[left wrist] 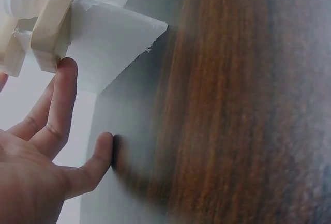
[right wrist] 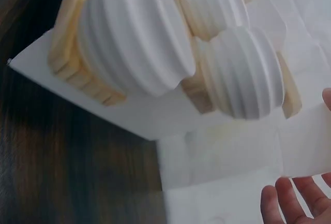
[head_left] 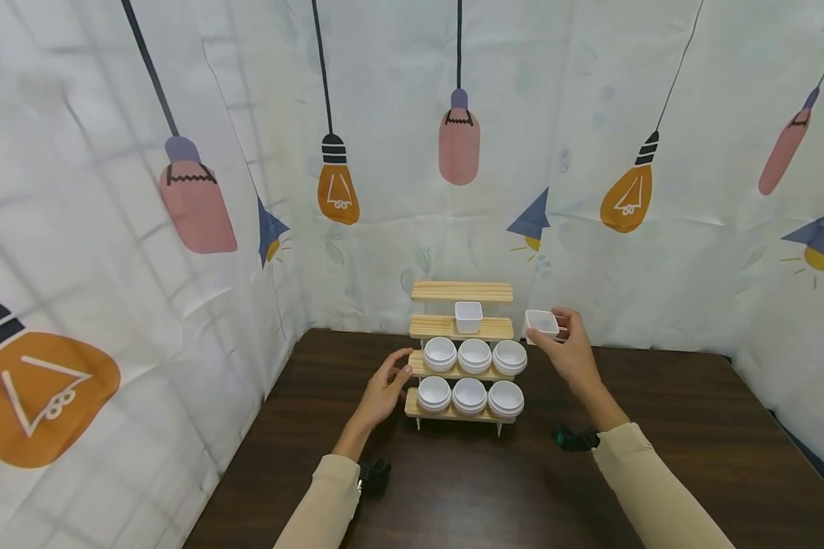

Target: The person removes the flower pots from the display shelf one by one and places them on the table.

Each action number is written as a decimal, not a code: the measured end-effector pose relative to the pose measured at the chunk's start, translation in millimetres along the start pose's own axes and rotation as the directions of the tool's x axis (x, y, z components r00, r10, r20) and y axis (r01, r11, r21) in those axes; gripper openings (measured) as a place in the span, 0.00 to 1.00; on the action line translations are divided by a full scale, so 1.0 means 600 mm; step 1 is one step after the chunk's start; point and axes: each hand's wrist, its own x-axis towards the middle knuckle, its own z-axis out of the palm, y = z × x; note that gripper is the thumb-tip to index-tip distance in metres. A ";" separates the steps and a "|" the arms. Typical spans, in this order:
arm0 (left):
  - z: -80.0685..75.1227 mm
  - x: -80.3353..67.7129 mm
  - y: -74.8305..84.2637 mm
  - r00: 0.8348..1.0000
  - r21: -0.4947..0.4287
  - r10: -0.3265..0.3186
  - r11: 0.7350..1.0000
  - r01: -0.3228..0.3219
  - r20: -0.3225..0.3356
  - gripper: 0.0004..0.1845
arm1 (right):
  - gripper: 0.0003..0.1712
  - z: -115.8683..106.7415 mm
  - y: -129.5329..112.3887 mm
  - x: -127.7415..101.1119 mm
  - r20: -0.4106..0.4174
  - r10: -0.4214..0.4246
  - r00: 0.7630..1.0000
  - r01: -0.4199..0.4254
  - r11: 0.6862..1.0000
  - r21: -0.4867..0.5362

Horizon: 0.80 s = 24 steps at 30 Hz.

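Note:
A four-step display stand with pale wooden shelves (head_left: 461,290) stands on the dark table. Three round white ribbed bowls (head_left: 474,356) sit on each of the two lower shelves. One square white cup (head_left: 468,316) rests on the second shelf from the top. Between thumb and fingers, my right hand (head_left: 571,349) holds another square white cup (head_left: 541,323) just right of that shelf. My left hand (head_left: 381,393) is at the stand's left end, fingers extended. In the left wrist view, a fingertip (left wrist: 67,66) touches a wooden shelf end (left wrist: 49,40).
The dark wood tabletop (head_left: 666,427) spreads around the stand. Close behind it hangs a pale curtain (head_left: 391,252) printed with lamps, which also runs along both sides. White side panels (left wrist: 108,43) support the shelves.

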 end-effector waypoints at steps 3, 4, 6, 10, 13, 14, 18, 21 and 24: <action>-0.001 0.003 0.000 1.000 -0.013 -0.007 1.000 0.007 -0.001 0.24 | 0.44 -0.008 0.011 -0.004 0.002 -0.006 1.000 0.006 1.000 0.000; -0.002 0.003 0.000 1.000 -0.011 -0.013 1.000 0.013 0.003 0.24 | 0.44 -0.010 0.015 -0.006 0.003 -0.007 1.000 0.007 1.000 -0.001; -0.003 0.004 -0.001 1.000 -0.014 -0.012 1.000 0.012 0.011 0.23 | 0.44 -0.015 0.021 -0.009 0.002 -0.008 1.000 0.008 1.000 -0.001; -0.003 0.007 -0.008 1.000 -0.017 -0.020 1.000 0.020 0.013 0.23 | 0.43 -0.023 0.033 -0.012 0.001 -0.005 1.000 0.005 1.000 0.001; -0.002 0.007 -0.006 1.000 -0.019 -0.022 1.000 0.022 0.011 0.24 | 0.43 -0.027 0.040 -0.014 -0.003 -0.007 1.000 0.007 1.000 -0.008; -0.002 0.006 -0.005 1.000 -0.019 -0.023 1.000 0.023 0.011 0.24 | 0.43 -0.028 0.042 -0.015 -0.005 -0.005 1.000 0.005 1.000 -0.012; -0.002 0.007 -0.005 1.000 -0.020 -0.017 1.000 0.017 0.010 0.24 | 0.43 -0.032 0.050 -0.018 -0.009 0.012 1.000 -0.012 1.000 -0.028; -0.002 0.007 -0.006 1.000 -0.017 -0.016 1.000 0.017 0.012 0.24 | 0.44 -0.035 0.056 -0.020 -0.004 0.026 1.000 -0.026 0.999 -0.033; -0.002 0.005 -0.005 1.000 -0.011 -0.021 1.000 0.021 0.016 0.24 | 0.45 -0.037 0.061 -0.023 -0.001 0.032 0.999 -0.032 0.999 -0.036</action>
